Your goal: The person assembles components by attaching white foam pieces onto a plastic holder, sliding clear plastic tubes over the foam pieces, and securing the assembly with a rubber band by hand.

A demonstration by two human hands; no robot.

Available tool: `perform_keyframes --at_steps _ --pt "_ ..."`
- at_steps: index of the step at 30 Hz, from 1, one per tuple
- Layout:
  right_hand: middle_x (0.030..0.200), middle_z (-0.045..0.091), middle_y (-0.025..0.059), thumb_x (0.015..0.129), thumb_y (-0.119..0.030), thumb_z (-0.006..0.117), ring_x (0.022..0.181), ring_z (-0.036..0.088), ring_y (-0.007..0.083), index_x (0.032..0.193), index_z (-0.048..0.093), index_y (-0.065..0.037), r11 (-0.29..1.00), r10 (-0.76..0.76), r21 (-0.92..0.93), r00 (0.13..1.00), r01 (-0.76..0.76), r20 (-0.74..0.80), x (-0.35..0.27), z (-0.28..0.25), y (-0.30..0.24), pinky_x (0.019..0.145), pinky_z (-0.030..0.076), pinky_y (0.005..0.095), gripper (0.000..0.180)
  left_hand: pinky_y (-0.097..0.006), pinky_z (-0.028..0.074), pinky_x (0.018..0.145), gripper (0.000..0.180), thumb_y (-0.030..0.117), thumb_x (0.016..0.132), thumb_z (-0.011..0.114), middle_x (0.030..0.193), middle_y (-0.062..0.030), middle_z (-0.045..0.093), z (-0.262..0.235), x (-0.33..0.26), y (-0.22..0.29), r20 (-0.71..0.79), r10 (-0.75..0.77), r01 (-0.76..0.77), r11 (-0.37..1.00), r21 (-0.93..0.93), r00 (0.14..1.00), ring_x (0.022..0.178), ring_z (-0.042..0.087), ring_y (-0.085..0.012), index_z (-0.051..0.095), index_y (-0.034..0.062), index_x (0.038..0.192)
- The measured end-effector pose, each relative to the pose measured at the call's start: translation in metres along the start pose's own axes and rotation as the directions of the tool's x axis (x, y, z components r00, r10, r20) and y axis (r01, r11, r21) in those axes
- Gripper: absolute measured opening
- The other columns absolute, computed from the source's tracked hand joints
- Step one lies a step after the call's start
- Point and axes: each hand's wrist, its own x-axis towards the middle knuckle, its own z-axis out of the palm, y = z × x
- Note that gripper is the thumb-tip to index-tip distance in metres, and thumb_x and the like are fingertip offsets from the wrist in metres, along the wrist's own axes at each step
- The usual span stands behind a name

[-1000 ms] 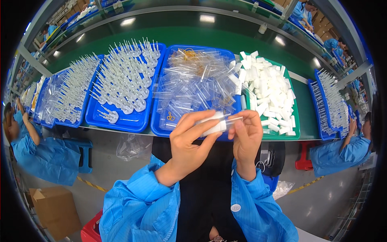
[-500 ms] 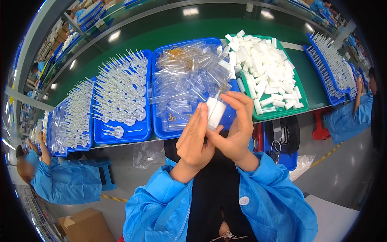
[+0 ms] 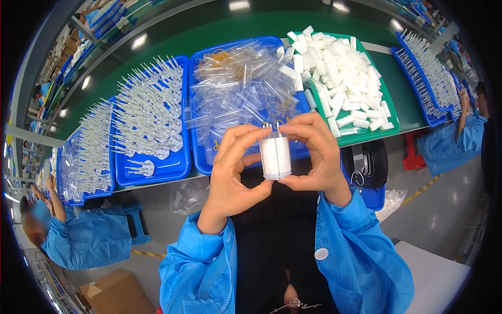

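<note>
Both hands were raised in front of the chest, just short of the bench edge, w/ a small white block (image 3: 275, 157) pinched between them. It sat upright inside a clear sleeve (image 3: 276, 135) whose open top stuck out above it. The left hand (image 3: 234, 175) had thumb below and fingers curled round the block's left side; the right hand (image 3: 317, 157) closed on the other side, fingertips at the sleeve's top edge, prob. to steady the thin film while the block sat square in it. Neither hand was open; both gripped the same piece.

Stock lay within easy reach beyond: a blue tray (image 3: 201, 152) heaped w/ clear sleeves straight ahead, a green tray (image 3: 389, 125) of white blocks to its right, and another blue tray (image 3: 175, 170) of white plastic picks to the left. Co-workers in blue coats sat at far left (image 3: 78, 240) and far right (image 3: 455, 141).
</note>
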Motion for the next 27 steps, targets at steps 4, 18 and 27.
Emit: perform_keyframes --at_steps 4,18,27 --pt "0.110 0.050 0.0129 0.056 -0.015 0.084 0.105 0.053 0.0234 0.118 0.058 -0.001 0.991 -0.037 -0.129 0.999 0.038 0.011 0.001 0.002 -0.004 0.083 0.053 0.0326 0.068 -0.038 0.049 0.096 0.072 -0.014 0.063 0.059 0.129 -0.0121 0.041 -0.003 0.001 -0.009 0.005 0.009 -0.009 0.999 -0.036 1.000 0.125 0.044 -0.0239 0.047 0.0006 0.132" --pt "0.123 0.043 0.0148 0.055 -0.005 0.081 0.103 0.051 0.0295 0.118 0.056 -0.003 0.875 -0.186 -0.454 0.983 0.169 0.009 0.024 0.038 -0.017 0.084 0.047 0.0370 0.068 -0.045 0.039 0.104 0.056 0.018 0.097 0.046 0.143 -0.0218 0.035 -0.002 -0.008 -0.014 -0.052 -0.278 0.132 0.606 -0.785 0.959 0.123 0.048 -0.0336 0.023 -0.0011 0.144" --pt "0.104 0.053 0.0137 0.053 -0.011 0.080 0.095 0.053 0.0317 0.110 0.056 -0.003 0.841 -0.169 -0.518 0.985 0.157 0.024 0.036 0.050 -0.017 0.082 0.044 0.0390 0.062 -0.039 0.049 0.089 0.052 0.034 0.102 0.031 0.108 -0.0187 0.059 -0.021 -0.016 -0.021 0.084 -0.361 0.252 0.447 -0.858 0.929 0.099 0.060 -0.0275 0.030 0.0007 0.141"
